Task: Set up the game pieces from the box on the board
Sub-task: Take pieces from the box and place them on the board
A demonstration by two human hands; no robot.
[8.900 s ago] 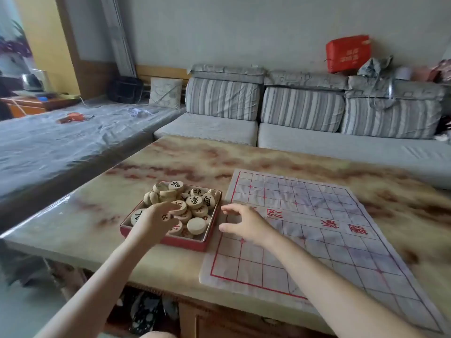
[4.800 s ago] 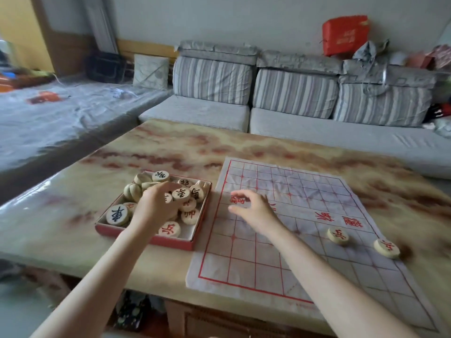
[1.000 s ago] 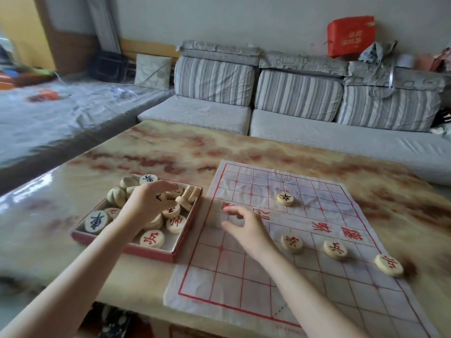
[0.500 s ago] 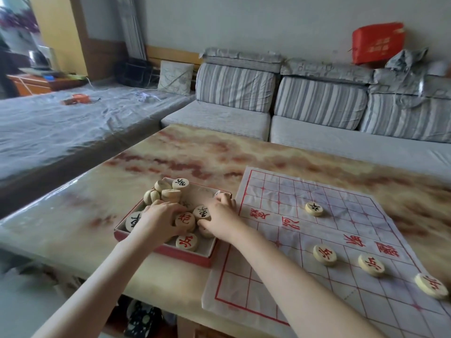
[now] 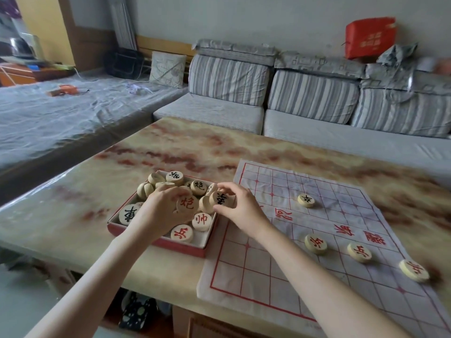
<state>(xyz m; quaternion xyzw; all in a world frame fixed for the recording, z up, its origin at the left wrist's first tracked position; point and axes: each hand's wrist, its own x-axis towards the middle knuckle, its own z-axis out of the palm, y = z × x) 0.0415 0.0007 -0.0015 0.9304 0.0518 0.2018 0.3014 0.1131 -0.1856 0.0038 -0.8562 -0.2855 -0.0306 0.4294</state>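
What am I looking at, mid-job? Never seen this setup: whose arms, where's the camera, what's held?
No machine: these are a person's bare arms, filmed by one camera worn on their head, looking down. On the marbled table sit a red box of round game pieces and a cloth board carrying four: three red-marked pieces and one black-marked piece. The right hand has its grip on another black piece over the box. The left hand curls into the pile; whether it holds one is unclear.
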